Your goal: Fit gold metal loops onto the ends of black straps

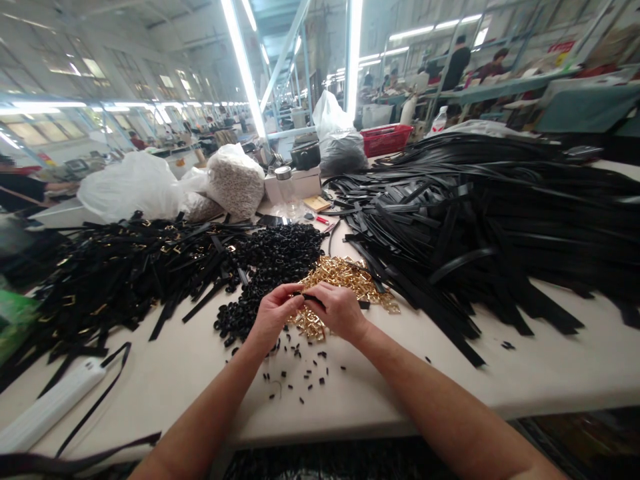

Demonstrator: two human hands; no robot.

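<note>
A black strip [314, 301] is clamped by left grip [281, 305] and right grip [340, 310]; open bench [530, 377] is edge-bounded at 4 o'clock.

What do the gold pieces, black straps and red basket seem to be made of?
Gold pieces: probably metal, or metal-coated plastic, polished, judging by their bright glints. Straps: leather or a synthetic like it, smooth and black, with a soft sheen along their curves. Basket: likely plastic, slightly glossy, evenly red.
</note>
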